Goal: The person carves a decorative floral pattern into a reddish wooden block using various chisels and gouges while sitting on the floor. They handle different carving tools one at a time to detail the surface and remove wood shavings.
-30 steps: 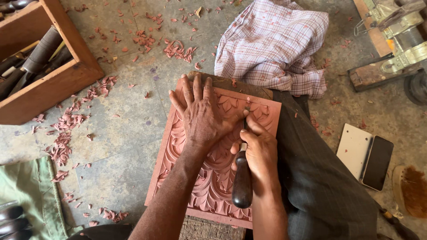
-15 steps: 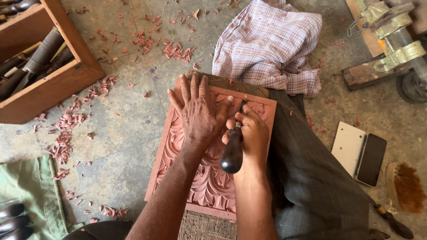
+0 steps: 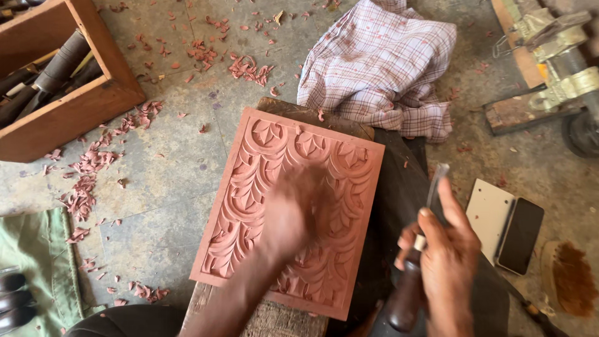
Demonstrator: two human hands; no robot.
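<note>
**Left hand blurred on carved panel, right hand off to the side with chisel**

Reddish-brown rectangular wood panel carved with leaf pattern (image 3: pixel 274 187) lies flat on a dark wooden block (image 3: pixel 312 115), centre of view, over grey stone floor (image 3: pixel 168 168). Left hand (image 3: pixel 296 212) sits over the panel's middle, motion-blurred; how far its fingers are spread can't be told, nothing visibly held. Right hand (image 3: pixel 446 262) is off the panel, to its right over dark trousers (image 3: pixel 399 187), fingers curled around a dark-handled metal chisel (image 3: pixel 415 262), blade pointing up.

Around: checked pale cloth (image 3: pixel 380 62) crumpled just beyond the panel's top edge. Open wooden box of tools (image 3: pixel 56 81) top left. Reddish wood shavings (image 3: pixel 93 162) scattered on floor. Black phone (image 3: pixel 521 234) beside a white card, right.
</note>
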